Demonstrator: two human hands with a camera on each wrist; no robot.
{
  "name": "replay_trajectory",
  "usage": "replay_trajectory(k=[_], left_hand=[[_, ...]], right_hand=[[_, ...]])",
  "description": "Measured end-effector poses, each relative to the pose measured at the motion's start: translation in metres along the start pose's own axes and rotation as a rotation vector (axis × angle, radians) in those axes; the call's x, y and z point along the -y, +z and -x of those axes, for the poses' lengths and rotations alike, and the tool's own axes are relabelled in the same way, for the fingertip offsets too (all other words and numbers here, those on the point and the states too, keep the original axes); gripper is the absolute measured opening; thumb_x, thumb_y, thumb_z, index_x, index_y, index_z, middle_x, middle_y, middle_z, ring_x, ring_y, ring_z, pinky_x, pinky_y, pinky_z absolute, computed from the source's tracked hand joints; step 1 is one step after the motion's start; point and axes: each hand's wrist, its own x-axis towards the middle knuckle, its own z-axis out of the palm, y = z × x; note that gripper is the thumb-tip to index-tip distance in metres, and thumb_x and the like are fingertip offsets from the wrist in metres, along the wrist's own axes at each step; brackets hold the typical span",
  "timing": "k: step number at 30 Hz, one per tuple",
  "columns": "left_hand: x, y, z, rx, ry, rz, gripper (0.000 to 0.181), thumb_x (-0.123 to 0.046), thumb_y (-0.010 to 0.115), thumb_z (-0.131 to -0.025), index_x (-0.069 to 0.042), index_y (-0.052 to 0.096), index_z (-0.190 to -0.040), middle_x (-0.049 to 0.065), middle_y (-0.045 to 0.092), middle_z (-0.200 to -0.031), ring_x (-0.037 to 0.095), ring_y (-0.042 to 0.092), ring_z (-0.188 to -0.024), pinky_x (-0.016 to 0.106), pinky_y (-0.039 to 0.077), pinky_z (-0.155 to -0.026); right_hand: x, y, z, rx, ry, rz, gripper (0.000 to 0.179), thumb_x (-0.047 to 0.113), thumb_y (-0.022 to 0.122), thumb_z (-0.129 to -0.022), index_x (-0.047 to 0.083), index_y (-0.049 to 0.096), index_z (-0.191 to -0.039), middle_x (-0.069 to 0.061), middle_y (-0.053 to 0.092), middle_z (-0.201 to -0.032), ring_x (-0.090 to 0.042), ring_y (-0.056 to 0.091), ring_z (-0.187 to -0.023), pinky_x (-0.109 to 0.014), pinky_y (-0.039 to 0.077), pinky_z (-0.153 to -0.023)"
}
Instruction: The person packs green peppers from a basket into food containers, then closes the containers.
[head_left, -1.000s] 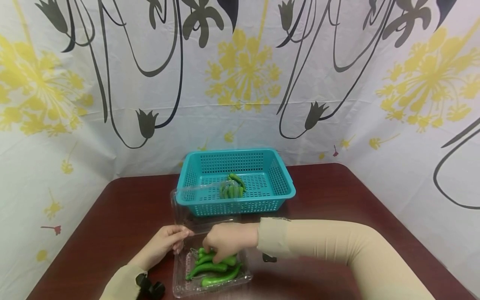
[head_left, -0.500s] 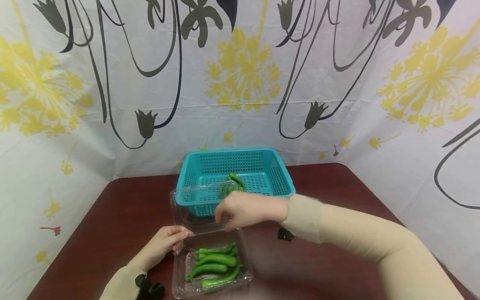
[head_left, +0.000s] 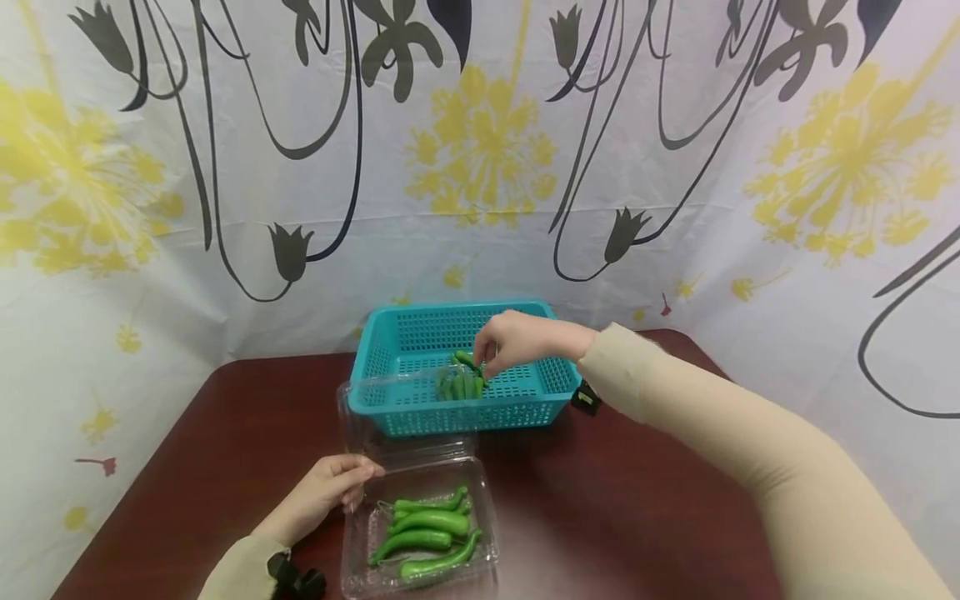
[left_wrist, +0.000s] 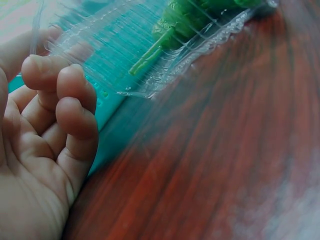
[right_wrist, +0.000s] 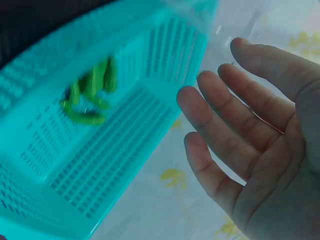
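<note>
Several green peppers [head_left: 431, 523] lie side by side in the clear plastic clamshell container [head_left: 486, 503], whose raised lid [head_left: 347, 421] overlaps the basket's front in the head view. My left hand [head_left: 328, 490] pinches the container's left edge near the hinge; its other fingers are curled in the left wrist view. Over the turquoise basket [head_left: 525, 413] is my right hand [head_left: 517, 343], fingertips down beside a small bunch of green peppers [head_left: 461, 386]. In the right wrist view this hand [right_wrist: 250, 130] has spread, slightly bent fingers with nothing between them.
A dark red-brown wooden table [head_left: 615, 500] carries everything. Behind the basket hangs a white cloth [head_left: 480, 258] with yellow and grey flower prints. Black wrist-camera mounts [head_left: 296, 577] show at both cuffs.
My right hand has lifted from the peppers in the container and moved up and away to the basket. The left hand has stayed at the container's edge.
</note>
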Motion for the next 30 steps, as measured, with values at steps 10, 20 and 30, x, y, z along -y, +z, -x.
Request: replay_trajectory(k=[10,20,30], left_hand=[[0.002,0.001,-0.003,-0.028,-0.038,-0.027,0.036,-0.02,0.053,-0.101,0.013,0.063,-0.112,-0.007,0.047,-0.059,0.006,0.047,-0.055,0.025,0.046,-0.056],[0.002,-0.002,0.001,-0.03,-0.018,-0.027,0.036,-0.02,0.052,-0.102,0.013,0.063,-0.111,-0.007,0.047,-0.058,0.005,0.047,-0.055,0.024,0.046,-0.056],[0.004,-0.002,0.001,-0.035,0.003,0.0,0.028,-0.016,0.053,-0.101,0.007,0.067,-0.108,-0.007,0.047,-0.058,0.005,0.047,-0.055,0.024,0.046,-0.056]], right_hand=[[-0.043,-0.009,-0.046,-0.034,0.176,0.006,0.023,0.014,0.067,-0.091,0.009,0.069,-0.113,-0.007,0.067,-0.11,-0.018,0.062,-0.1,-0.034,0.051,-0.083],[-0.061,-0.005,-0.077,-0.043,0.241,0.031,0.023,0.012,0.067,-0.091,0.007,0.069,-0.113,-0.009,0.066,-0.108,-0.025,0.066,-0.087,-0.034,0.052,-0.075],[-0.087,0.014,-0.102,-0.025,0.327,0.013,0.03,0.012,0.068,-0.091,0.005,0.065,-0.12,-0.013,0.061,-0.12,-0.029,0.066,-0.092,-0.032,0.053,-0.07]])
